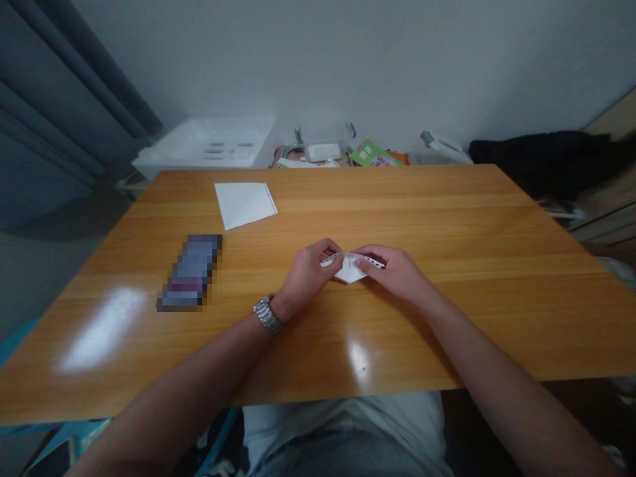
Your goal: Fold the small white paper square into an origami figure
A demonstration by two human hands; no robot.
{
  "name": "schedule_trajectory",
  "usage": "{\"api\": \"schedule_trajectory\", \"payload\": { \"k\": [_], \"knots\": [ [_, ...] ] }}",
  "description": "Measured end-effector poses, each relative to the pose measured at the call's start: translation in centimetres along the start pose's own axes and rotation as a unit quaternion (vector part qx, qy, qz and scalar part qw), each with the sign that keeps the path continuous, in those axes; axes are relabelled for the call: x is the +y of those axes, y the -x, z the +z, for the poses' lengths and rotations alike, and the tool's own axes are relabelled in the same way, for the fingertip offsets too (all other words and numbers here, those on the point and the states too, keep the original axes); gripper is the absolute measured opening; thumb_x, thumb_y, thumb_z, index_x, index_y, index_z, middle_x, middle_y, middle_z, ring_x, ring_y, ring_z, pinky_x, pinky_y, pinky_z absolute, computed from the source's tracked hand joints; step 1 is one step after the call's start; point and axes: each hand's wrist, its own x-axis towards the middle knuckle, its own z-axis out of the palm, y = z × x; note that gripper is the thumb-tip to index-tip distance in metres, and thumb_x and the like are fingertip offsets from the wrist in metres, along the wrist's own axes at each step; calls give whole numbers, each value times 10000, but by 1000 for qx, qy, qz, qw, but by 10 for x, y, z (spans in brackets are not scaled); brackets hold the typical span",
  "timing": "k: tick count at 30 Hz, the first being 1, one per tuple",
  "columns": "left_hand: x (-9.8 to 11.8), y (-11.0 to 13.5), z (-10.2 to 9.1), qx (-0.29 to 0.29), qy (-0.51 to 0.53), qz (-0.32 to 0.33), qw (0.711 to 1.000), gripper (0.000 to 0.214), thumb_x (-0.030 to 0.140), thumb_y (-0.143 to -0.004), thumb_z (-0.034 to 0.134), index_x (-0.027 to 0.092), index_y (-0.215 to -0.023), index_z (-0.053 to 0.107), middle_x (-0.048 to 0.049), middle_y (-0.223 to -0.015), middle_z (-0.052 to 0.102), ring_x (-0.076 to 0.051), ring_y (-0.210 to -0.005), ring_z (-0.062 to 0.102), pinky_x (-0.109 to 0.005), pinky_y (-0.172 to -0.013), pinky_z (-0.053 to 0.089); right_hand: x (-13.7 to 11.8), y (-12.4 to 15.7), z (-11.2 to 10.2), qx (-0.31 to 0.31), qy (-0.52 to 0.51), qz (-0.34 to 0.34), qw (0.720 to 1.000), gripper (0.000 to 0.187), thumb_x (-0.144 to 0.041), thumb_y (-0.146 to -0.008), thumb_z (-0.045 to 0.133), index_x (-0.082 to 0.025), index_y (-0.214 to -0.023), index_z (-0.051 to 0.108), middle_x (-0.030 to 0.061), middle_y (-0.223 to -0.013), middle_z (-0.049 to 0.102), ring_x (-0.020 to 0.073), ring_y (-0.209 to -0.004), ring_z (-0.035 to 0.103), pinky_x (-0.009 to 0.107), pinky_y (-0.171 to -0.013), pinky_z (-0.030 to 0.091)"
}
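Observation:
A small folded sheet of white paper (350, 271) is held between both hands just above the middle of the table. Punched holes run along its upper edge, and its lower side comes to a blunt point. My left hand (311, 270) pinches the paper's left end, thumb on the near face. On the right end, my right hand (397, 270) grips with the thumb pressed on the front and the fingers behind. The fingers partly hide both ends of the paper. A metal watch (268, 314) circles my left wrist.
Another white sheet with punched holes (245, 204) lies at the back left of the wooden table (422, 212). A pixelated, screen-like dark device (191, 273) is on the left. Beyond the far edge are a white bin (199, 142), a green booklet (375, 154) and dark cloth (536, 156).

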Motion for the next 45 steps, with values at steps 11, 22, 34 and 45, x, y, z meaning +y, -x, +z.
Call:
{"api": "schedule_trajectory", "payload": {
  "k": [11, 22, 34, 45],
  "knots": [
    [-6, 0, 5, -60, 81, -6, 995, 161, 275, -867, 711, 170, -978, 658, -33, -894, 740, -160, -821, 707, -240, -721, 556, 3, 0, 8, 21, -24, 1, 1000, 183, -308, -901, 683, -224, -1046, 755, 47, -1034, 788, 215, -922, 723, 338, -843, 537],
    [-3, -1, 1, -71, 115, 4, 991, 336, 482, -921, 655, 155, -997, 644, -66, -963, 718, -170, -874, 683, -266, -778, 540, -2, 1, 5, 40, -17, -19, 999, 174, -279, -899, 677, -228, -1046, 754, 42, -1039, 785, 218, -947, 720, 345, -862, 533],
    [-6, -3, 2, -92, 223, -45, 969, 342, 445, -858, 740, 134, -974, 655, -59, -912, 705, -158, -837, 664, -266, -770, 527, -7, 2, 2, 56, 27, -60, 996, 321, -95, -791, 630, -228, -1055, 754, 33, -1049, 779, 218, -962, 708, 333, -873, 515],
    [-12, -5, 3, -66, 224, -31, 972, 344, 459, -845, 745, 146, -947, 647, -43, -863, 692, -151, -795, 646, -260, -733, 518, -1, 3, 3, 44, -30, -26, 998, 345, -408, -852, 749, -219, -1139, 729, 68, -1115, 767, 236, -968, 711, 357, -844, 543]
  ]
}}
